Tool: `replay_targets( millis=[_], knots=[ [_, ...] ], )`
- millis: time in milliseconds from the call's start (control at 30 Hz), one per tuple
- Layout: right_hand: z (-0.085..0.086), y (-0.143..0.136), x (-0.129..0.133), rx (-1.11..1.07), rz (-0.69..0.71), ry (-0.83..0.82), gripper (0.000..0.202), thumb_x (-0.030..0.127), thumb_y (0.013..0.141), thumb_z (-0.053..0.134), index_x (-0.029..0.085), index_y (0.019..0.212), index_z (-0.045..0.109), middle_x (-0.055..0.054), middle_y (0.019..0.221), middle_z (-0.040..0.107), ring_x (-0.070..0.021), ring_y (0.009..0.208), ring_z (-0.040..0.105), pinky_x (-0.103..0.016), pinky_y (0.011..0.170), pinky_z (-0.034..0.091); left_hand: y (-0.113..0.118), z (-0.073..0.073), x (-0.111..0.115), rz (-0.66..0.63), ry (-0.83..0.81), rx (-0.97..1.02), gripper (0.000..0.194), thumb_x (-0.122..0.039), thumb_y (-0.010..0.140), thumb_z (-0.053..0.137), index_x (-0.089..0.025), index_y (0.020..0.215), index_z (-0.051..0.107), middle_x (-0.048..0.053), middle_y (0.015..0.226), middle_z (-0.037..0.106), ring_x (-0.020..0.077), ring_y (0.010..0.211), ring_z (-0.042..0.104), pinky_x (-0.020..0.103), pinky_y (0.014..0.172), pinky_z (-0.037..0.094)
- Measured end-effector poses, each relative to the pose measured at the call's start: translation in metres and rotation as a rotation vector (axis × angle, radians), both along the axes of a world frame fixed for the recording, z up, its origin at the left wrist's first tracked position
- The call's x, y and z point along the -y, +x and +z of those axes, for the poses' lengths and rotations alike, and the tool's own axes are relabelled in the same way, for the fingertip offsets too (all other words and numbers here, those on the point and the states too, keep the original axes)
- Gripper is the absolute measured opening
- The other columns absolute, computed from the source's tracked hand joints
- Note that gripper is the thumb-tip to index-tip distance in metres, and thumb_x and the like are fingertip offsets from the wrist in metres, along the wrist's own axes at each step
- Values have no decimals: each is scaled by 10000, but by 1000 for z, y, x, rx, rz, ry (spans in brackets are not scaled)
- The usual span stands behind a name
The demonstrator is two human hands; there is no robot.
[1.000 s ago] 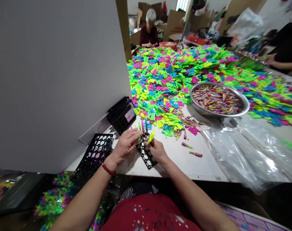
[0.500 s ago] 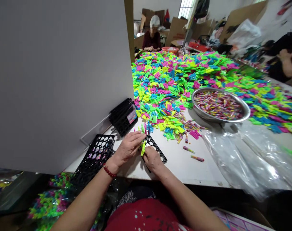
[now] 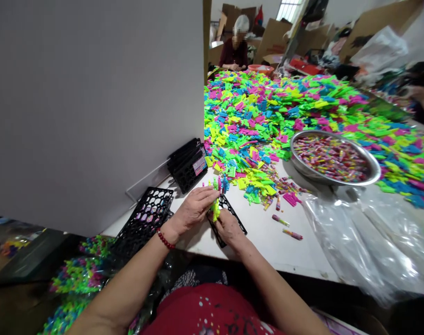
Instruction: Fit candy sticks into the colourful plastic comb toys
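Head view: the right hand is pinching a yellow-green piece over a black tray, which is lying at the near side of the white surface. The left hand is extending its fingers over the tray's far-left end; whether it is gripping anything cannot be told. A metal bowl is standing far right.

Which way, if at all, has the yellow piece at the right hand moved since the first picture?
Yes: judged against the loose tubes on the table, the yellow piece has moved left, farther from them.
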State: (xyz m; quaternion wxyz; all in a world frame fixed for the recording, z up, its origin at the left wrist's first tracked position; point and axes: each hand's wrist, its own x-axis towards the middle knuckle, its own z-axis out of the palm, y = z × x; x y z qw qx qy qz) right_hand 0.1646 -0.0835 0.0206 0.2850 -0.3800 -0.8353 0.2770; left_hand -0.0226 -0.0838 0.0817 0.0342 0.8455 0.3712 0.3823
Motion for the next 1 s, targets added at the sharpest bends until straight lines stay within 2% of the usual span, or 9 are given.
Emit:
replay_targets(
  millis=[233,467,567,667,767,833,900,1000],
  knots=[
    [-3,2,0,-16,2,16,191,133,927,437,200,826,584,-43,761,567,-216,762,493,-308,686,381,3,6,4,-9,-57,19,414,-195,992,459,-214,1402,511,115,1297,647,234,1293,529,445,1087,452],
    [-13,-8,-3,13,-10,84,164,97,896,456,196,846,577,-86,868,587,-254,848,478,-391,824,407,1,7,4,-8,-57,33,444,-175,989,455,-214,1430,472,107,1337,616,219,1318,498,420,1127,407],
    [-15,-14,0,24,-36,110,160,76,868,474,196,856,578,-87,897,594,-255,875,495,-401,855,430,2,8,7,2,-71,-38,491,-267,992,471,-183,1472,411,139,1397,558,260,1364,441,460,1154,362],
    [-16,-20,3,35,-76,127,165,61,838,504,201,856,590,-67,887,607,-238,847,519,-388,841,462,11,7,12,84,-36,-128,673,-405,928,593,-157,1504,348,188,1501,431,345,1431,329,542,1179,288],
    [-10,-18,5,29,-100,148,211,37,795,542,196,913,614,-62,924,634,-223,854,550,-355,817,491,24,2,15,201,69,-172,544,-291,932,592,-197,1441,423,167,1482,460,353,1440,313,583,1166,279],
    [-1,-3,4,-7,-112,176,269,61,820,568,175,1058,618,-88,1056,646,-227,979,563,-350,885,491,29,-2,16,236,120,-156,442,-204,936,566,-189,1368,475,164,1423,520,339,1422,350,581,1150,315],
    [11,27,-3,1,-189,190,300,122,880,578,172,1175,602,-104,1164,632,-226,1092,542,-352,962,467,26,-3,14,229,142,-142,373,-160,929,555,-172,1299,505,174,1392,539,334,1410,371,580,1136,351],
    [26,89,-26,157,-446,143,207,146,917,553,183,1089,665,-113,1115,638,-246,1069,537,-378,974,449,12,0,8,157,130,-168,335,-137,920,549,-163,1253,515,179,1386,537,328,1417,363,561,1121,397]
  ],
)
